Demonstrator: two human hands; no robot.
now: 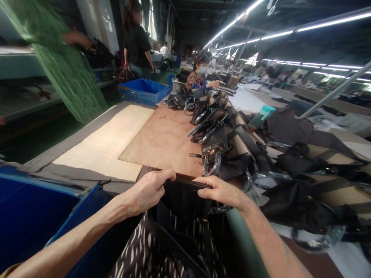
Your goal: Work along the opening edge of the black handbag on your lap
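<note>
My left hand (149,190) is closed on the upper left edge of a black bag (184,199), thumb and fingers pinching it. On the other side, my right hand (220,189) grips the same edge between thumb and fingers. The bag hangs at the table's front edge, above my patterned clothing (139,247); its lower part is dark and hard to make out. Just beyond my right hand lies a finished-looking black handbag (216,141) with a gold clasp and a plastic-wrapped handle.
Many black handbags (307,193) crowd the table's right side. A brown board (162,135) and a cream sheet (107,143) lie ahead. One blue bin (26,208) stands at left, another blue bin (145,90) behind. Co-workers stand and sit farther off; a green-clothed person (63,69) is at left.
</note>
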